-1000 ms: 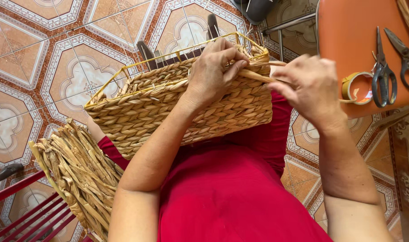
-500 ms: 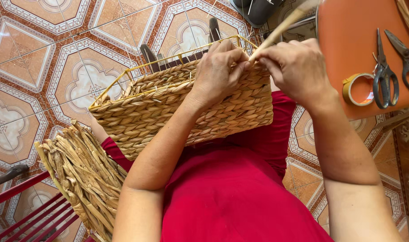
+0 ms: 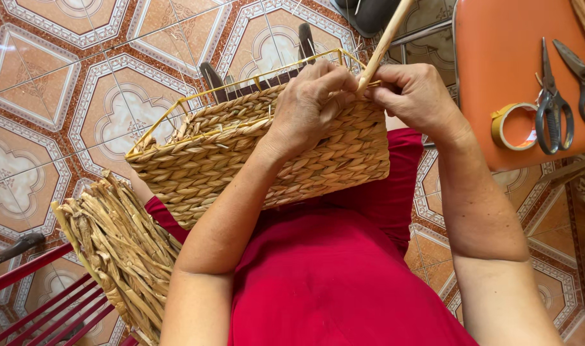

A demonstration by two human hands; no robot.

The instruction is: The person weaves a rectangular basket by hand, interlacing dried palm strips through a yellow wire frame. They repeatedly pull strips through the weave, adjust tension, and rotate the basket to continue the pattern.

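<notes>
Left hand [image 3: 311, 96] sat curled over the top edge of the rectangular woven straw basket [image 3: 254, 160], fingers bunched together and pressing down on the rim right at the near corner. Right hand [image 3: 414, 96] was tucked in just beside it, knuckles almost touching the left, its fingers pinched tight around the pale straw strand [image 3: 385, 41] that rose up and away toward the top of the view. Both hands met at the same spot on the rim, where the strand entered the weave.

That basket rested tilted on the person's lap, over the red garment [image 3: 331, 275], its braided side wall facing the camera. A yellow wire frame [image 3: 241, 83] stood bare above the finished rows along the far and left edges, so the weave stopped short of the top there.

Down at the lower left, a thick bundle of dried straw strands [image 3: 113, 243] lay against the person's leg, with the bars of a red metal rack [image 3: 42, 301] beneath it. Off to the right, an orange stool seat [image 3: 497, 57] carried a roll of yellowish tape [image 3: 513, 126] and two pairs of grey metal scissors [image 3: 552, 96], well apart from the hands. A patterned tile floor [image 3: 61, 109] in brown and cream spread out beyond the basket.
</notes>
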